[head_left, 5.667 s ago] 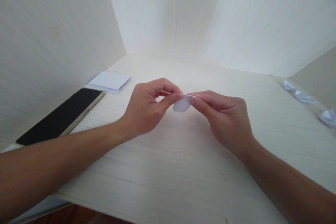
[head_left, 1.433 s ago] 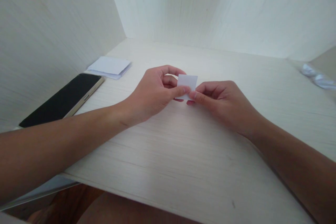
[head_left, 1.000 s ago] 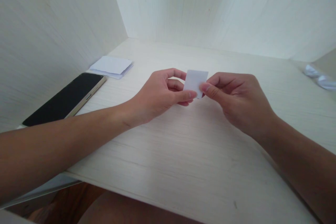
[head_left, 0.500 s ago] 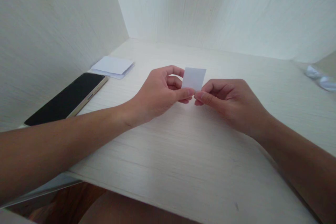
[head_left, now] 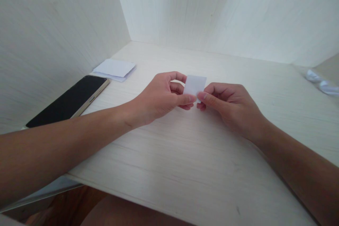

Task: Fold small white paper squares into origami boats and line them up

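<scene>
A small white piece of paper (head_left: 194, 84) is held up above the tabletop between my two hands, its face toward me. My left hand (head_left: 169, 91) pinches its lower left part, thumb in front and fingers curled behind. At the lower right corner, my right hand (head_left: 227, 104) grips it between thumb and fingertips. Both thumbs point at each other near the bottom edge, with a narrow gap between them. Whether the paper is folded in layers I cannot tell.
A black-screened phone (head_left: 67, 100) lies by the left wall, partly behind my left forearm. Just beyond it rests a stack of folded white paper (head_left: 115, 69). Crumpled white pieces (head_left: 321, 82) lie at the far right. Pale panels enclose the tabletop (head_left: 169, 162) at the left and back.
Both hands sit slightly lower in view with the paper. More of the paper's bottom edge shows between the thumbs, and my right thumb lies a little higher on its corner.
</scene>
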Demonstrator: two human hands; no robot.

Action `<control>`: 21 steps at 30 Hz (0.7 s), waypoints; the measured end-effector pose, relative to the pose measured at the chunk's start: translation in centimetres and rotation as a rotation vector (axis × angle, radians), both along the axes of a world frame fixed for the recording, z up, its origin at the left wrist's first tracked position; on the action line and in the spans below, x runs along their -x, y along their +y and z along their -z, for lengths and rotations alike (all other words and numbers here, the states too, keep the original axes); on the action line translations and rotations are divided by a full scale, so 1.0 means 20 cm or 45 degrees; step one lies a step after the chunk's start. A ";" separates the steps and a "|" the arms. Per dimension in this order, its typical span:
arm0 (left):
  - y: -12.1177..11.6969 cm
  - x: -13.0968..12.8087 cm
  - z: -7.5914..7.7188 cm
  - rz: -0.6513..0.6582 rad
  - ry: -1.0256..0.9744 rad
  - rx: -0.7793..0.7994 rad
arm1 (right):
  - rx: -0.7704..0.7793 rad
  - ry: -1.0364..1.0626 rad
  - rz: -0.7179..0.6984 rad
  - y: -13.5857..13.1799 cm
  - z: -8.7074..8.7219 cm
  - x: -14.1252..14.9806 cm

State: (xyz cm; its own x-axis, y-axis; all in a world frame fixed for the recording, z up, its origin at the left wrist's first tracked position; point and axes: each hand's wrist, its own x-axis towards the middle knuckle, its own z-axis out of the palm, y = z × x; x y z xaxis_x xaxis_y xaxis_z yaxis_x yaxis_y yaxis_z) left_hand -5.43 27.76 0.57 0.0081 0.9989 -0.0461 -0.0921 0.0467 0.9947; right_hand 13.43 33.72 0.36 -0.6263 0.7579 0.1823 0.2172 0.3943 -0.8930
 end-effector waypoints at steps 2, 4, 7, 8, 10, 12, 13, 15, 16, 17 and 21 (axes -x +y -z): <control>0.00 0.00 0.00 0.006 0.007 0.013 | 0.032 0.020 0.002 0.00 0.00 0.00; 0.00 0.00 0.00 0.021 0.023 0.043 | 0.051 0.034 0.014 0.00 0.00 0.00; 0.01 0.00 -0.01 0.036 0.055 0.088 | 0.068 0.048 0.035 0.01 0.01 0.00; 0.01 0.00 -0.01 0.034 0.065 0.096 | 0.073 0.053 0.039 0.01 0.01 0.00; 0.01 -0.01 -0.02 0.026 0.076 0.107 | 0.084 0.059 0.041 0.01 0.01 0.00; 0.01 -0.01 -0.02 0.022 0.082 0.118 | 0.097 0.063 0.041 0.01 0.01 0.00; 0.01 -0.01 -0.03 0.024 0.084 0.123 | 0.105 0.064 0.039 0.02 0.01 0.00; 0.01 -0.01 -0.03 0.027 0.086 0.121 | 0.112 0.067 0.032 0.02 0.01 -0.01; 0.00 -0.01 -0.03 0.029 0.086 0.117 | 0.108 0.071 0.029 0.02 0.01 -0.01; 0.00 -0.01 -0.03 0.032 0.086 0.113 | 0.097 0.072 0.026 0.02 0.01 -0.01; 0.00 -0.01 -0.03 0.055 0.076 0.088 | 0.022 0.058 0.025 0.01 -0.02 -0.01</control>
